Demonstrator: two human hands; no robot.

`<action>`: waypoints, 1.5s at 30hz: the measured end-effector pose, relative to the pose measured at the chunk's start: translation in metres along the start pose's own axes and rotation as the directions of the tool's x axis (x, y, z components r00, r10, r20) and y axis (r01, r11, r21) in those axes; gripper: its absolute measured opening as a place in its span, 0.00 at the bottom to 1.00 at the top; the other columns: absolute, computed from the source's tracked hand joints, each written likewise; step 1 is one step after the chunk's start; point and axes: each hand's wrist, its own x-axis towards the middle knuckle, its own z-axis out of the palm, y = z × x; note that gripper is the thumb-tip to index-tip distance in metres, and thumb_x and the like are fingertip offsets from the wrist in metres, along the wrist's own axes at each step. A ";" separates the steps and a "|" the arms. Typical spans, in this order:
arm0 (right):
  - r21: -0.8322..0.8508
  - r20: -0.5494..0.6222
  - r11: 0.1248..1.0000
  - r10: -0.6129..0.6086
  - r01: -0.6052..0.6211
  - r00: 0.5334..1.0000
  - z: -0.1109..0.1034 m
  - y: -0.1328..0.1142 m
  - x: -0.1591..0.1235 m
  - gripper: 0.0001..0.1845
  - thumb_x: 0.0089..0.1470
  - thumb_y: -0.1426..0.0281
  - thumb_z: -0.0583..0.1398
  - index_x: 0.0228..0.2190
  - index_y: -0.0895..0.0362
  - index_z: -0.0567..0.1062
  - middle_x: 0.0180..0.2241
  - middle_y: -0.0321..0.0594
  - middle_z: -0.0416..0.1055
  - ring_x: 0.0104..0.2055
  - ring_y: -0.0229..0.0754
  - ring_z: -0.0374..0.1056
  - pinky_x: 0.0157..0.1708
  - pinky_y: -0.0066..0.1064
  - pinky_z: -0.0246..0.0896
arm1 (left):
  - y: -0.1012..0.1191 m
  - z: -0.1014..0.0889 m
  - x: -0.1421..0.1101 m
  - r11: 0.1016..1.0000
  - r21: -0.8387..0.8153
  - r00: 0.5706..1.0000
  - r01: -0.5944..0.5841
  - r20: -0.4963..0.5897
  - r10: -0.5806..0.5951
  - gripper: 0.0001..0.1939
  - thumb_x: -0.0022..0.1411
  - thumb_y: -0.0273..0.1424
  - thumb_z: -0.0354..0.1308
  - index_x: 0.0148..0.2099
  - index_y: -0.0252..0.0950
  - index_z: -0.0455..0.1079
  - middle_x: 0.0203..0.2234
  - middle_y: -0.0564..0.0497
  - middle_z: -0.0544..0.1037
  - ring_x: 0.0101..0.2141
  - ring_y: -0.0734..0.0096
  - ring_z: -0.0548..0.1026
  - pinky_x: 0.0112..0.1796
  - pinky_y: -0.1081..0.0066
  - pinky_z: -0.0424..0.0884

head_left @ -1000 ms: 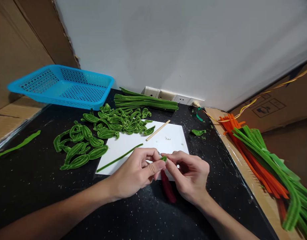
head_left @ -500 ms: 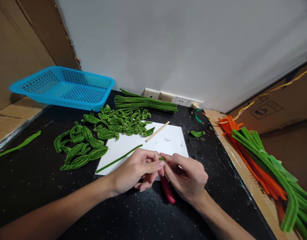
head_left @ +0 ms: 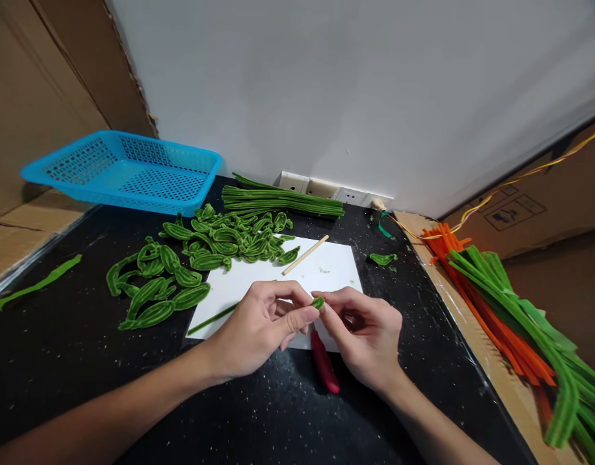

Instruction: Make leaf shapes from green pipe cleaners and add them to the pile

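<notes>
Between both hands is a small green pipe-cleaner loop [head_left: 318, 302], held above the white paper [head_left: 336, 261]. My left hand [head_left: 261, 332] pinches it between thumb and index finger. Meeting it from the other side, the thumb and index finger of my right hand [head_left: 368, 332] are closed on the loop too. Below the hands lies a tool with a dark red handle [head_left: 325, 368]; its head is mostly hidden. A straight green pipe cleaner [head_left: 213, 321] lies on the paper, partly behind my left hand. Farther back on the paper rests a thin wooden stick [head_left: 304, 255].
Many green pipe-cleaner leaves [head_left: 224, 239] are heaped at left centre. A bundle of green pipe cleaners [head_left: 282, 201] lies by the wall sockets [head_left: 321, 188]. The blue basket [head_left: 181, 205] stands back left. One leaf [head_left: 383, 259] and orange pipe cleaners [head_left: 501, 329] are at right.
Both hands have risen slightly, and the green loop between the fingertips shows more clearly. My left hand now covers more of the straight pipe cleaner on the paper.
</notes>
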 end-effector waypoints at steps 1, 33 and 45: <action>0.014 0.009 1.000 0.009 -0.009 1.000 0.000 0.000 0.000 0.07 0.60 0.74 0.62 0.32 0.59 0.81 0.17 0.32 0.71 0.15 0.31 0.58 0.15 0.22 0.51 | 0.000 -0.001 0.000 1.000 -0.003 1.000 0.004 0.002 -0.004 0.13 0.63 0.37 0.68 0.37 0.33 0.72 0.23 0.55 0.71 0.20 0.81 0.64 0.22 0.77 0.62; -0.337 0.236 0.855 -0.329 0.395 0.914 -0.002 0.015 0.002 0.06 0.66 0.76 0.58 0.40 0.59 0.76 0.21 0.32 0.71 0.19 0.33 0.61 0.22 0.26 0.58 | -0.003 -0.016 0.005 0.856 0.502 0.956 -0.127 -0.168 0.241 0.09 0.71 0.36 0.58 0.46 0.38 0.75 0.33 0.51 0.77 0.25 0.74 0.68 0.27 0.73 0.62; -0.403 0.116 0.859 -0.293 0.315 0.949 -0.009 0.021 0.004 0.04 0.64 0.76 0.60 0.37 0.59 0.76 0.19 0.30 0.63 0.18 0.33 0.56 0.21 0.26 0.51 | 0.017 -0.044 0.018 0.931 0.336 0.775 -0.142 -0.547 0.316 0.11 0.65 0.34 0.61 0.47 0.36 0.72 0.37 0.49 0.75 0.26 0.76 0.69 0.22 0.75 0.61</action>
